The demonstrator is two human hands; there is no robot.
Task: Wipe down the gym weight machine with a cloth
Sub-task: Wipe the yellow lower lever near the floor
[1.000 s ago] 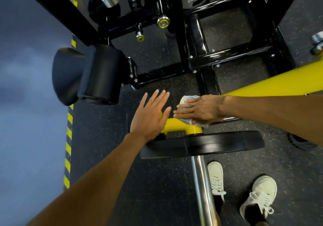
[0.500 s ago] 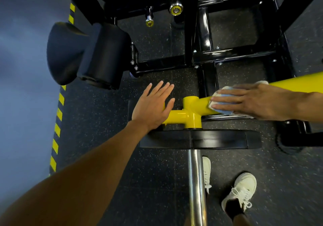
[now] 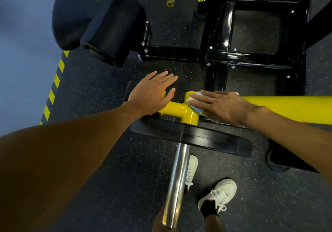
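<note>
A view from a head camera looking down at two bare arms working on a gym weight machine. A thick yellow bar runs in from the right edge toward the centre, its long axis lying left to right, and ends in a yellow joint that sits just above a black weight plate.

The right hand lies flat on top of the bar's inner end, fingers straight and close together, pointing left. It presses a pale blue cloth against the metal; only the cloth's edges peek out beyond the fingertips and under the palm.

The left hand rests on the joint's left stub, fingers straight and slightly spread, holding nothing. The two hands are near each other, with bare yellow joint between them.

The cloth sits right at the joint, so the unwiped joint lies just left of the right fingertips, and the right hand is the one placed to reach it.

A silver rod runs from the plate toward the viewer, above white shoes. No containers are in view.
</note>
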